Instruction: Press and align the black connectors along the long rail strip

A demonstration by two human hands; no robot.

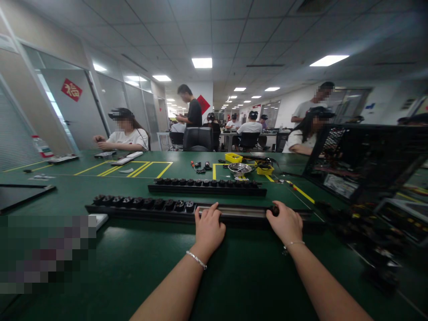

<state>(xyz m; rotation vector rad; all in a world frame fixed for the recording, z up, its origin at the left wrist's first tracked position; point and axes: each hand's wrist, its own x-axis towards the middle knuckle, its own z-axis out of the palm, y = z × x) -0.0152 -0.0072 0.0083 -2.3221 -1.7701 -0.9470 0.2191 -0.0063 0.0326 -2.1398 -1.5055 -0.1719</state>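
A long black rail (240,213) lies across the table in front of me. Its left part carries a row of small round black parts (158,203), while a bare metal strip shows in its right part. My left hand (210,228) rests on the rail just right of that row, fingers apart and holding nothing I can see. Toward the rail's right end, my right hand (288,223) pinches one small round black part (275,211) between thumb and fingers, over or in the channel. Behind it lies a second black rail (207,189), also filled with such parts.
Beyond the rails are a metal bowl (239,169), a yellow bin (233,158) and loose small parts (200,167). An open computer case (354,165) and dark cabled parts (371,249) occupy the right. Co-workers sit across the green table (150,263).
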